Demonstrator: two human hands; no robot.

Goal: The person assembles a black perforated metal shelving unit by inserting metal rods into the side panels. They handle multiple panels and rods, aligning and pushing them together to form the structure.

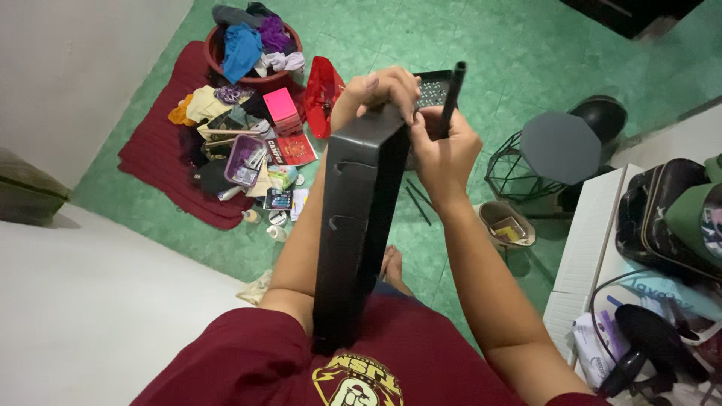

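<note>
The person holds a long black tray [357, 225] upright against the chest, its lower end propped on the maroon shirt [361, 361]. The left hand [376, 90] curls over the tray's top edge, its grip pressed around the rim. The right hand [444, 146] pinches a thin black rod [453, 98] at the tray's upper corner, beside a black grid panel [432, 92].

From where I stand, the tray looks poorly balanced: it rests on one narrow end, so a slip of the left hand could tip it toward the green tiled floor [466, 45]. The rod is held only by fingertips and could twist out, falling beside two more black rods [417, 199] lying on the floor.

On the dark red mat [154, 158] there is a bright pink box [280, 104], a red booklet with white lettering [289, 149], a small purple tray [244, 159] of bits and a few little white bottles [277, 225]. A basin heaped with clothes [252, 45] sits beyond. At the right, a white shelf [590, 233] carries a pale packet with purple print [594, 349] and a black hair dryer [650, 342].
</note>
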